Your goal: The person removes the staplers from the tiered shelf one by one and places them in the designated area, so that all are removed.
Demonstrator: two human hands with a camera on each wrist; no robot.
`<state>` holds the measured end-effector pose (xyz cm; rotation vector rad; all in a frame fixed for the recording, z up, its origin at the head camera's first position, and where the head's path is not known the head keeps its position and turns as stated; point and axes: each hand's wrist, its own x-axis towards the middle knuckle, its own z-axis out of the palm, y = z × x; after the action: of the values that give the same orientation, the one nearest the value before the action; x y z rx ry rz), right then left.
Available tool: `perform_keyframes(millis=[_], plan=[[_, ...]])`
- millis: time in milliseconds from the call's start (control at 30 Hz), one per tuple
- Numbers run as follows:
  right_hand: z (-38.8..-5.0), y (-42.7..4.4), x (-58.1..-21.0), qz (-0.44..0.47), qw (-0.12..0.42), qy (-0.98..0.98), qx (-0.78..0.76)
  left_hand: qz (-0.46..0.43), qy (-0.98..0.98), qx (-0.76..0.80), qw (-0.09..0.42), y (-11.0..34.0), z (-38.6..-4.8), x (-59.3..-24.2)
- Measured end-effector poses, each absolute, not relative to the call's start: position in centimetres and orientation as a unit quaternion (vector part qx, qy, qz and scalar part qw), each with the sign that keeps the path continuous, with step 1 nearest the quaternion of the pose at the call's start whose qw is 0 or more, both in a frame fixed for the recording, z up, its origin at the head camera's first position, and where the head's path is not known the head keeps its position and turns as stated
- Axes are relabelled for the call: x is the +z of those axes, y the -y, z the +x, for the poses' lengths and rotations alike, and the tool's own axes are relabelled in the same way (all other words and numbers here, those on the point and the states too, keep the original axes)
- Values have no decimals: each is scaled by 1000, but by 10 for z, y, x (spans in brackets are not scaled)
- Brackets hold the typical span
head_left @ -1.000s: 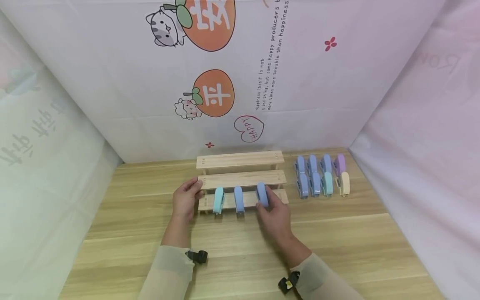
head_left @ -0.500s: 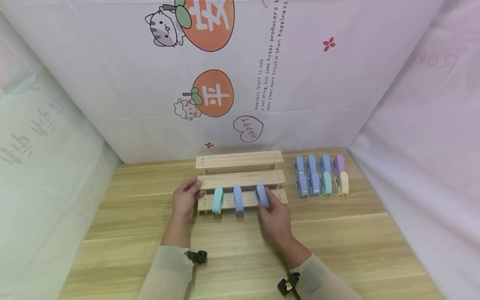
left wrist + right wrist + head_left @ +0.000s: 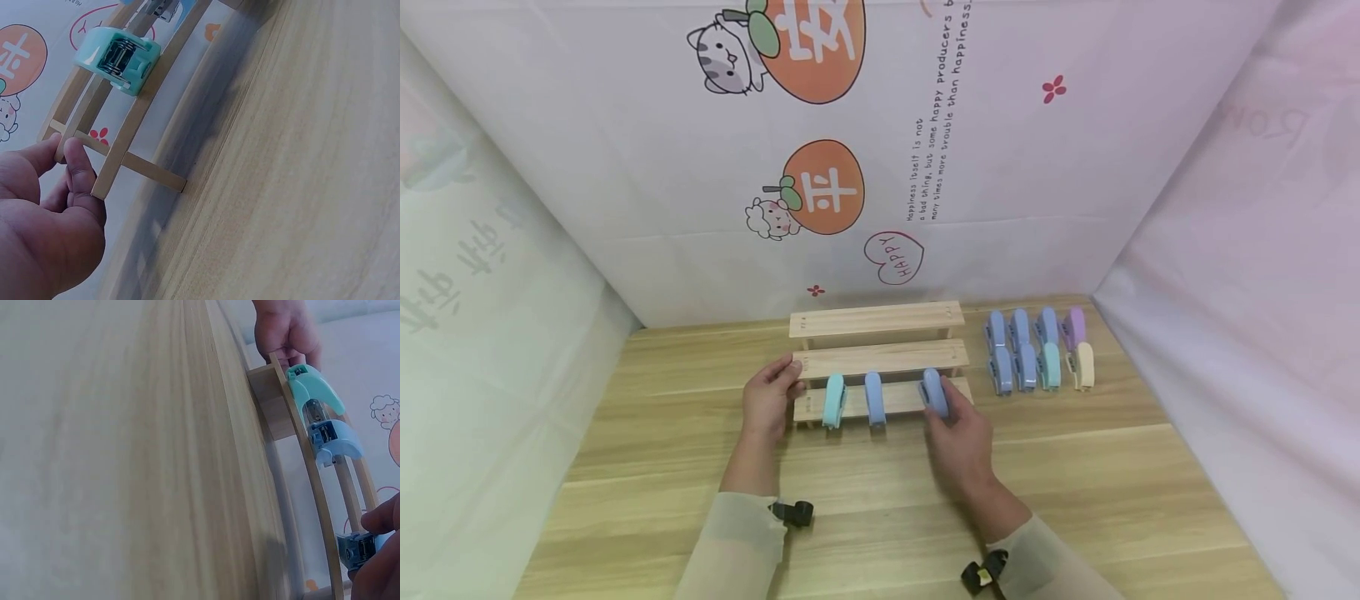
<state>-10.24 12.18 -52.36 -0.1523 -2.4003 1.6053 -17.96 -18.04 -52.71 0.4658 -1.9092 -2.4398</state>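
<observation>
a blue stapler (image 3: 933,390) shifted right, pinched by right hand (image 3: 964,437) (left hand (image 3: 767,403) grips the rack (image 3: 880,359)).

Wood-grain table (image 3: 865,500) bears a 3-tier rack (image 3: 880,360) and 8 staplers (image 3: 1049,365).

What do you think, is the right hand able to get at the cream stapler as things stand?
Not directly, I think: the right hand holds a blue stapler. Otherwise the way looks free, with bare wooden table in front of the cream stapler.
</observation>
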Motion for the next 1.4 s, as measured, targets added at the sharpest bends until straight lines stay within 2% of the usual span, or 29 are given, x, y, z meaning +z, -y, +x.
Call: perform_keyframes(millis=[833, 1233, 1400], plan=[[-96, -155, -526, -125, 102, 803, 573, 165, 598, -784, 9, 177, -179, -524], [-94, -174, -532, -144, 149, 793, 572, 169, 603, -780, 5, 177, -180, -525], [-93, -182, -533, -160, 146, 797, 564, 169, 604, -779, 5, 177, -180, -525]])
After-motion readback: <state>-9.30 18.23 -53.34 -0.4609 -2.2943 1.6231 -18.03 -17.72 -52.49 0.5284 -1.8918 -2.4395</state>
